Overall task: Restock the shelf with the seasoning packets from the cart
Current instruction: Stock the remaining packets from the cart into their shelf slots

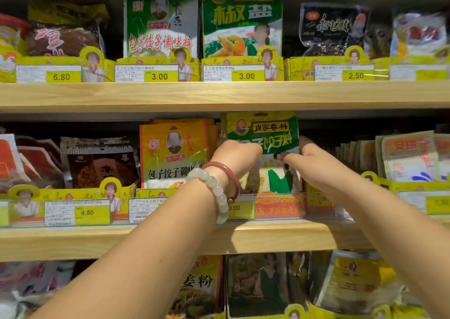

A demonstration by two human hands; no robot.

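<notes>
- Both hands are up at the middle shelf [267, 235], working one green-and-yellow seasoning packet [264, 133] that stands upright, its top edge right up under the board above.
- Left hand [235, 156] sits on the packet's left side, fingers curled around its edge, so that grip is closed on the packet. Two bracelets on that wrist: a pale bead bracelet [216, 192] and a reddish bangle [225, 172].
- Right hand [313, 162] is on the packet's right side, thumb across the front and fingers tucked behind, pinching it.
- Just left of the packet, touching or nearly so, there's a yellow packet [174, 153] with a portrait on it.
- Below the packet, on the shelf's front rail, a yellow price tag [239, 207] reads 3.00, partly hidden by the left wrist.
- Right of the packet, a row of pale packets [409, 157] stands on the same shelf.
</notes>
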